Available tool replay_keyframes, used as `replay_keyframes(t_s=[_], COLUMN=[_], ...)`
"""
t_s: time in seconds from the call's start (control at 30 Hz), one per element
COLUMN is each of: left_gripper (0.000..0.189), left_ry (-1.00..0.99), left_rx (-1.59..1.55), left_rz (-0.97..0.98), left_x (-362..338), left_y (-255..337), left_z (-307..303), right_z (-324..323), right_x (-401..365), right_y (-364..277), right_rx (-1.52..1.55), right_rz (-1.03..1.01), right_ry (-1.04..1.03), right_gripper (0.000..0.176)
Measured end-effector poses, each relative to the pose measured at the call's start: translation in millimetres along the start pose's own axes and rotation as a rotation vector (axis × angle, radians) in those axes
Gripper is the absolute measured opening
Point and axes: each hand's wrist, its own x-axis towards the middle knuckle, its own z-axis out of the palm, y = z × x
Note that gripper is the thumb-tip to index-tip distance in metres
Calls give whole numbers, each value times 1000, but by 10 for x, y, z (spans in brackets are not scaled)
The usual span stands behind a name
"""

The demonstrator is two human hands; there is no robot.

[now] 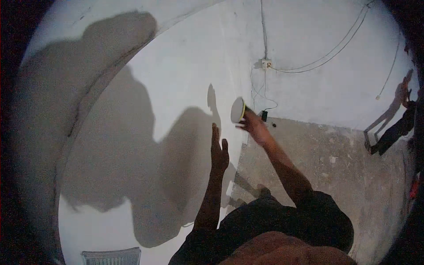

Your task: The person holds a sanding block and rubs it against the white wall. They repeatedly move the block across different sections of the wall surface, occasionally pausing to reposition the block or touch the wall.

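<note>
My right hand (pixel 256 127) is closed on the edge of a round, pale-faced disc with a thin yellow rim (pixel 237 110). The pale face is turned toward the white wall (pixel 185 88), and the fingers behind it are partly hidden and slightly blurred. To its left and lower, my left hand (pixel 219 152) is raised in front of the same wall, fingers stretched upward and thumb apart. Nothing is in it. Its shadow (pixel 212 97) falls on the wall just above the fingertips.
A wall socket (pixel 266 64) with cables is on the adjoining wall, and a black adapter (pixel 264 115) hangs below it. Rough grey concrete floor (pixel 318 163) spreads to the right. Another person (pixel 391 134) stands at the far right. A ribbed grey object (pixel 110 257) shows at lower left.
</note>
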Motion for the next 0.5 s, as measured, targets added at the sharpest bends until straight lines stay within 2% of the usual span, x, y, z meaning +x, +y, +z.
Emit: replay_keyframes(t_s=[0.03,0.13,0.2,0.27,0.3,0.33,0.37,0.4,0.43,0.47,0.5], left_gripper=[84,62,57,68,68,66,63,63,63,64,64], left_ry=[4,-8,-23,-56,-58,-65,-71,-69,-55,-41,-42], left_rx=[2,-582,-584,-123,-124,96,319,325,525,725,775], left_rz=[-2,-240,-252,-112,-111,-15,82,78,159,243,257], left_x=[7,12,10,27,63,120,152,168,203,245,263], left_y=[-85,-449,-445,-29,59,136,173,189,200,213,203], left_z=[10,54,52,56,64,67,56,53,57,72,82], right_z=[83,372,473,544,704,759,814,876,952,1032,1107], right_x=[82,204,326,464,441,503,568,629,710,796,889], right_y=[-209,-645,-728,-750,-868,-887,-880,-867,-896,-873,-785], right_rx=[-42,-88,-96,-141,-181,-179,-201,-221,-280,-276,-428], right_rz=[-16,-31,-30,-8,-9,-6,-41,-74,-51,-52,-143], right_ry=[1,31,67,42,66,68,37,5,-14,-18,26], right_gripper=[71,72,71,69,68,68,70,73,82,82,85])
